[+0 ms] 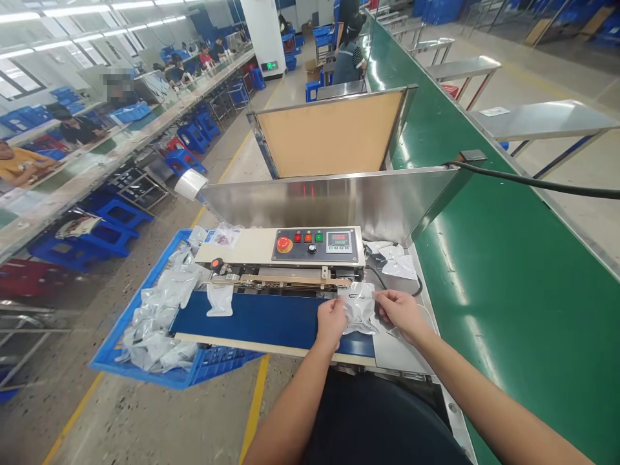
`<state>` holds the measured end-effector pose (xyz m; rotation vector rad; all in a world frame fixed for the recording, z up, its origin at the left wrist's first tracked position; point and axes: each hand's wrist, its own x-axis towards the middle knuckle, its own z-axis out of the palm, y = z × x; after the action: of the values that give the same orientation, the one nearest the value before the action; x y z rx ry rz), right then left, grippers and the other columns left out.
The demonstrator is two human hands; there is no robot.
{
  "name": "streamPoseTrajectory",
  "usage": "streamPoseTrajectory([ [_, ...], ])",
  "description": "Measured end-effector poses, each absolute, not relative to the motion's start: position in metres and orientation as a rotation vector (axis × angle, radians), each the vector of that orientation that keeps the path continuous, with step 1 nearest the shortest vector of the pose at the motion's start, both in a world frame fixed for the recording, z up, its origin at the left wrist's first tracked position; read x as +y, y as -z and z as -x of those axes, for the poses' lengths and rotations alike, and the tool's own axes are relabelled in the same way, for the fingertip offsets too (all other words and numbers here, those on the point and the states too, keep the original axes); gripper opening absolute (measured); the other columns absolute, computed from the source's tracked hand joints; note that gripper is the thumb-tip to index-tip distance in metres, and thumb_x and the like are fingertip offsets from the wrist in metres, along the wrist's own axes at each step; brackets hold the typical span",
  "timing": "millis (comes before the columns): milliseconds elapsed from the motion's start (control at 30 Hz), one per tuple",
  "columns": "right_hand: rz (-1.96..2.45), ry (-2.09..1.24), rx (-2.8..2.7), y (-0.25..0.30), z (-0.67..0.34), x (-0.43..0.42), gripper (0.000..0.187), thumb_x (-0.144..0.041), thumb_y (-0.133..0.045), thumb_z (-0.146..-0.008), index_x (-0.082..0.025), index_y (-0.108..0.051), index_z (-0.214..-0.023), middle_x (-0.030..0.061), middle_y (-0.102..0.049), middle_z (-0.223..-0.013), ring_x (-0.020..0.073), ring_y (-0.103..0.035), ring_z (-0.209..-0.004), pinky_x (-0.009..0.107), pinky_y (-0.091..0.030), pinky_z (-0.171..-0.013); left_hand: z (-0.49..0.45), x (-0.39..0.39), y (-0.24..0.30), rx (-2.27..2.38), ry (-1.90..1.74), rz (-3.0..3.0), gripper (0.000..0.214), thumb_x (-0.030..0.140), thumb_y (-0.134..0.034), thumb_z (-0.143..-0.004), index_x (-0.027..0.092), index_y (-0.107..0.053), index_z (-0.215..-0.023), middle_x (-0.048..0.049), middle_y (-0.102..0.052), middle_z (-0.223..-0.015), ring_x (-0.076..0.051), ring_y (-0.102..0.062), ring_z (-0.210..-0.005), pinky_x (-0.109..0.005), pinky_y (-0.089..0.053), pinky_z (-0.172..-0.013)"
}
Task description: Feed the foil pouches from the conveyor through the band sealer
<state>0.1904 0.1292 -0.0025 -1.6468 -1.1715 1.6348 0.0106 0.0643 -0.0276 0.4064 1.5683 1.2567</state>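
Observation:
My left hand (331, 321) and my right hand (400, 311) pinch the two sides of a small clear plastic bag (359, 307) on the blue belt (252, 320) of a band sealing machine (285, 248). The bag's top edge sits at the right end of the sealing slot. Another clear bag (219, 298) hangs from the slot further left. The machine's panel carries a red stop knob (283, 245) and a digital display (338, 241).
A blue crate (145, 361) full of several sealed bags stands at the machine's left end. More bags (394, 261) lie right of the machine. A green conveyor (508, 278) runs along the right. Other people sit at a long bench (97, 161) on the left.

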Motion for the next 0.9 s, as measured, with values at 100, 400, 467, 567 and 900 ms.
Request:
streamPoseTrajectory([
  [100, 1.702, -1.485, -1.477, 0.013, -0.213, 0.176, 0.054, -0.072, -0.079, -0.082, -0.018, -0.08, -0.089, 0.0051, -0.068, -0.061, 0.0182, -0.059, -0.051, 0.029, -0.043, -0.049, 0.008, 0.054, 0.027, 1.582, -1.348, -0.313, 0.054, 0.068, -0.08, -0.083, 0.014, -0.076, -0.076, -0.0056, -0.07, -0.069, -0.018, -0.064, -0.065, -0.027, -0.047, -0.061],
  [400, 1.883, -0.548, -2.495, 0.064, -0.269, 0.29, 0.022, -0.033, -0.066, -0.096, -0.022, -0.085, -0.099, 0.0138, -0.076, -0.131, 0.0272, -0.074, -0.101, 0.036, -0.056, -0.081, 0.046, -0.017, -0.004, 2.021, -1.699, -0.354, 0.051, 0.059, -0.067, -0.105, 0.018, -0.079, -0.132, -0.0187, -0.079, -0.134, -0.033, -0.076, -0.124, -0.046, -0.061, -0.108],
  [467, 1.769, -0.543, -2.505, 0.06, -0.27, 0.283, 0.022, -0.032, -0.063, -0.098, -0.021, -0.08, -0.091, 0.0133, -0.077, -0.128, 0.0264, -0.074, -0.099, 0.036, -0.056, -0.082, 0.036, -0.022, -0.009, 1.989, -1.684, -0.458, 0.052, 0.06, -0.065, -0.105, 0.015, -0.081, -0.125, -0.0179, -0.082, -0.121, -0.031, -0.08, -0.112, -0.045, -0.065, -0.101],
  [567, 1.526, -0.535, -2.33, 0.034, -0.266, 0.258, 0.021, -0.037, -0.062, -0.098, -0.022, -0.072, -0.086, 0.0142, -0.077, -0.13, 0.0248, -0.075, -0.091, 0.037, -0.057, -0.082, 0.008, -0.013, -0.012, 1.882, -1.613, -0.696, 0.048, 0.057, -0.064, -0.106, 0.015, -0.084, -0.118, -0.0159, -0.084, -0.111, -0.03, -0.082, -0.104, -0.045, -0.068, -0.096],
  [900, 1.208, -1.226, -1.721, -0.068, -0.212, 0.114, 0.047, -0.068, -0.071, -0.096, -0.024, -0.071, -0.083, 0.0142, -0.079, -0.095, 0.0358, -0.076, -0.117, 0.031, -0.056, -0.067, -0.053, 0.064, -0.027, 1.597, -1.487, -1.185, 0.043, 0.048, -0.052, -0.113, 0.018, -0.084, -0.112, -0.0127, -0.084, -0.105, -0.026, -0.079, -0.095, -0.037, -0.064, -0.089],
])
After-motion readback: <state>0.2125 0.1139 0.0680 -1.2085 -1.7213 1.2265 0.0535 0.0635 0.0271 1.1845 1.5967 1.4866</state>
